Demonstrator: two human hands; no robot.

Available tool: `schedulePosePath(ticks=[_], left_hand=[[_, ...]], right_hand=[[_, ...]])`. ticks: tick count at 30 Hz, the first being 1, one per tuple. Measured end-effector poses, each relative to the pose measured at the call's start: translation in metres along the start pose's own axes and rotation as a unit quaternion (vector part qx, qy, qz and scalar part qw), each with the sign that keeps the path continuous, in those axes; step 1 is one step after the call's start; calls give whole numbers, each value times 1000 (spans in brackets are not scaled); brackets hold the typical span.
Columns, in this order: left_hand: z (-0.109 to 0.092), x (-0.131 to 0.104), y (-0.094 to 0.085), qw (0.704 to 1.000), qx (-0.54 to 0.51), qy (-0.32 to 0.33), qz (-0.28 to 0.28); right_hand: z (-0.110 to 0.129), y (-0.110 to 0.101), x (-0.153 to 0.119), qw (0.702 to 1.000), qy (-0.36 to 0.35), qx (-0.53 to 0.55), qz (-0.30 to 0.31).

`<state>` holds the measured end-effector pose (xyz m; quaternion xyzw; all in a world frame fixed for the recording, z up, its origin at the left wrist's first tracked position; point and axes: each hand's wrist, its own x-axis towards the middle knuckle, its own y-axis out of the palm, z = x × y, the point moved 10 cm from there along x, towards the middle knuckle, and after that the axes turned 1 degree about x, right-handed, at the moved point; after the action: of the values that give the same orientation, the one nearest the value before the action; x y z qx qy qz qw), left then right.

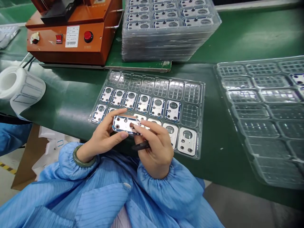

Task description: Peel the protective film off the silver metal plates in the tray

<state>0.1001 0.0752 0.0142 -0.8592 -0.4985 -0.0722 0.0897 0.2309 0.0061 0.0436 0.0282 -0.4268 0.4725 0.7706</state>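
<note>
A silver plate with blue edging and round holes [123, 123] is held level above the near edge of a clear tray [201, 126]. My left hand [105, 133] grips the plate's left end, thumb along its lower edge. At the plate's right end, the fingers of my right hand [155, 145] touch its surface near the large hole. A black tool [140, 146] is also in my right hand, its tip pointing left. Similar plates, such as a blue-edged one [173, 110] and a plain silver one [187, 141], lie in the tray's pockets.
An orange machine [64, 38] stands at the back left, beside a stack of filled clear trays [161, 44]. A white roll [23, 85] is at the far left. Another clear tray [258, 126] lies at the right. Below left is a cardboard box [26, 161] with white scraps.
</note>
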Motion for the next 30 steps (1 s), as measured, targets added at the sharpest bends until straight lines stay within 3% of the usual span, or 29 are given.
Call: schedulePosePath(ticks=[3,11,16,20,26,30], left_hand=[[5,-1,-11,998,8,-39,-46],[18,-1,-43,980,96,-115,-132],[9,8,-58,975,175,-92,-105],[-5,13,-73,965,209,-56,-146],[-2,9,-73,963,152,-40,-218],[13,3,-54,965,147,-75,-205]], right_hand=[[-9,1,4,998,50,29,-1],[-14,0,5,997,72,30,-12],[-10,-1,6,998,54,22,-24],[-13,-2,6,997,71,21,-28],[-16,-2,4,996,85,21,-26],[-17,-1,4,996,86,21,-23]])
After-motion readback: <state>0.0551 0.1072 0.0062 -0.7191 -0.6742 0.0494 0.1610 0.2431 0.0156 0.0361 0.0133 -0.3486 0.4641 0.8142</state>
